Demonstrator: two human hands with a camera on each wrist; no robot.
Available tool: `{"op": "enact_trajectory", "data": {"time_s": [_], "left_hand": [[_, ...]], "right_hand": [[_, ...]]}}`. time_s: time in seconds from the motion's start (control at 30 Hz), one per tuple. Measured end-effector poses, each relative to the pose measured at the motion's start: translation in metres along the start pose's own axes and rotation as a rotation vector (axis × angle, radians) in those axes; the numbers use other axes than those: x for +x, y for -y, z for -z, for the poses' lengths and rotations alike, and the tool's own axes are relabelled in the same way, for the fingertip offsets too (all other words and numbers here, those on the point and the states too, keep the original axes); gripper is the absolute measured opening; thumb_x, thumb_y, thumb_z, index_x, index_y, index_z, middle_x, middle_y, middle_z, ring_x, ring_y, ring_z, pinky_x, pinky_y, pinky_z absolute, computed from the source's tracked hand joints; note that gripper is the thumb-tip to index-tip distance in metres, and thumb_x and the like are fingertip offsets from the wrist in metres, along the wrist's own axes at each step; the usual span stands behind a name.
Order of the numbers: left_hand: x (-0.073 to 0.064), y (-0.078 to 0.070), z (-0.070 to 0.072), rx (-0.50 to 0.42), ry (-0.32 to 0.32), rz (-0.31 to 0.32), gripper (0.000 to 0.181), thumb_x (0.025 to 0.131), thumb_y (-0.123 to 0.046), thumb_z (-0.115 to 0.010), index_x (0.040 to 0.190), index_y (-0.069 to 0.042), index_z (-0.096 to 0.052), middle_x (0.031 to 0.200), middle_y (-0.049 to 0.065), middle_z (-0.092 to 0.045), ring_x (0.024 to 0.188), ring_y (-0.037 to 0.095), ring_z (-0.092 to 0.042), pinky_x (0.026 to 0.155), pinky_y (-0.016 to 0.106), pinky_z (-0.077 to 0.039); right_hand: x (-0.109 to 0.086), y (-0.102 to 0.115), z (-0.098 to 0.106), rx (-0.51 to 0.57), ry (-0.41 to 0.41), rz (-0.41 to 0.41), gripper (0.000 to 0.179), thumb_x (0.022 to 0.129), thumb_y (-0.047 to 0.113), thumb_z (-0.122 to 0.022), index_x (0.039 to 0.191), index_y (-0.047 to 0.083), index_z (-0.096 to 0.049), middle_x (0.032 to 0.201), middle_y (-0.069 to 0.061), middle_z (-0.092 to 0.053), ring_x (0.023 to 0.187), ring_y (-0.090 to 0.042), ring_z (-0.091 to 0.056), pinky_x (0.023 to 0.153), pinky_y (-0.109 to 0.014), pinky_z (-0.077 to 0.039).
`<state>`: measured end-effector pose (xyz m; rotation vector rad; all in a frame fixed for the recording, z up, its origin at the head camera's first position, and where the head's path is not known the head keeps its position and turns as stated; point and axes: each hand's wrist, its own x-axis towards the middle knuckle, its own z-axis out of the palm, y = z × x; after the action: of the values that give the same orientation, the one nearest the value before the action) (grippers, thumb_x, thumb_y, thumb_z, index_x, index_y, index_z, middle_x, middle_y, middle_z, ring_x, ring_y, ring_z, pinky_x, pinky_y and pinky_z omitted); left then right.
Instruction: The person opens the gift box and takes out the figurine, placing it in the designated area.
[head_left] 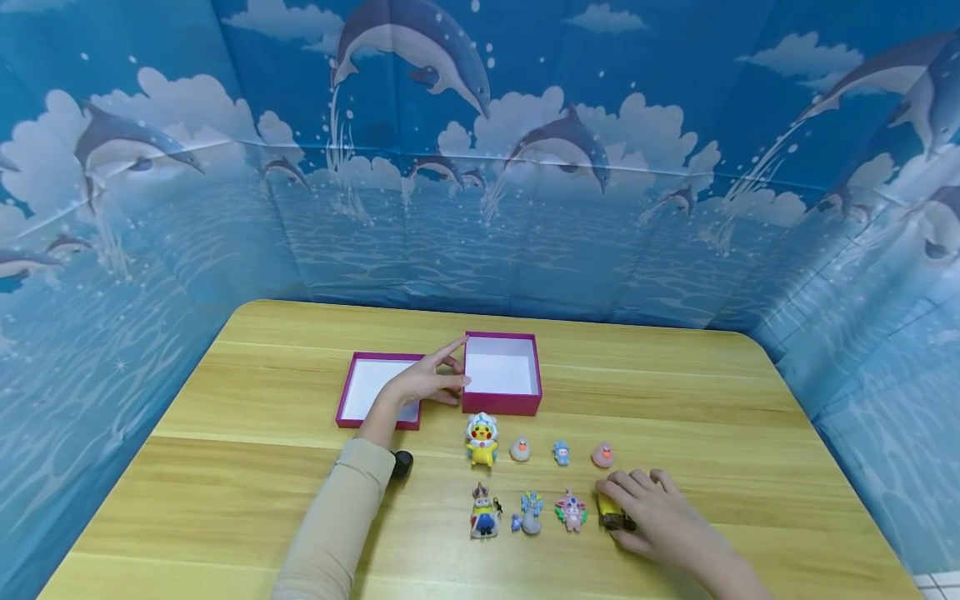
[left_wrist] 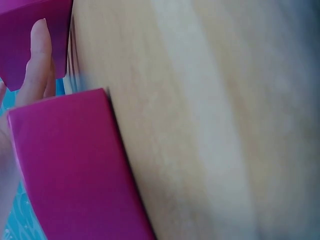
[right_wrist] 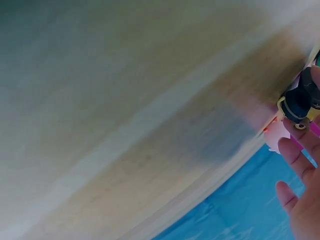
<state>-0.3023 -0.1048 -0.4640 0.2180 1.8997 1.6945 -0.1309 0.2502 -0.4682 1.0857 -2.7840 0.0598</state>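
Note:
An open magenta box [head_left: 501, 405] with a white inside stands at the table's middle. My left hand [head_left: 423, 382] reaches over its matching lid [head_left: 369, 385] and touches the box's left wall with extended fingers. In the left wrist view, a finger [left_wrist: 40, 60] lies against a magenta wall. At the right, my right hand [head_left: 663, 521] pinches a small yellow and dark toy figure [head_left: 609, 508] close over the table. Its black part [right_wrist: 299, 102] shows between thumb and fingers in the right wrist view; the rest is mostly hidden.
In front of the box stand a yellow Pikachu figure [head_left: 482, 442], two small ducks [head_left: 521, 450] and a blue figure [head_left: 561, 452]. Nearer are a crowned Minion [head_left: 484, 515], a blue-grey figure [head_left: 531, 512] and a pink one [head_left: 572, 511]. A black object [head_left: 402, 463] sits beside my left sleeve.

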Motion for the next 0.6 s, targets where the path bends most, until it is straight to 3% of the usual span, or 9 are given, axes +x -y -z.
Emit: {"op": "enact_trajectory", "data": {"time_s": [0.2, 0.6], "left_hand": [[-0.0007, -0.0007, -0.0004, -0.003, -0.001, 0.002, 0.075, 0.088, -0.011, -0.061, 0.145, -0.037, -0.020, 0.117, 0.012, -0.037, 0.085, 0.023, -0.056, 0.079, 0.039, -0.054], [0.0001, 0.0018, 0.0010, -0.008, 0.017, -0.015, 0.075, 0.088, -0.011, -0.061, 0.145, -0.036, -0.019, 0.119, 0.012, -0.036, 0.085, 0.023, -0.056, 0.081, 0.040, -0.053]], "right_hand": [[-0.0010, 0.0005, 0.0017, 0.041, 0.059, -0.036, 0.050, 0.072, 0.033, -0.071, 0.118, 0.017, -0.056, 0.108, 0.003, -0.057, 0.096, -0.019, -0.053, 0.081, -0.050, -0.042], [-0.0018, 0.0000, 0.0008, 0.099, 0.090, -0.060, 0.052, 0.072, 0.031, -0.073, 0.119, 0.020, -0.055, 0.111, 0.005, -0.057, 0.098, -0.018, -0.053, 0.081, -0.050, -0.041]]}}
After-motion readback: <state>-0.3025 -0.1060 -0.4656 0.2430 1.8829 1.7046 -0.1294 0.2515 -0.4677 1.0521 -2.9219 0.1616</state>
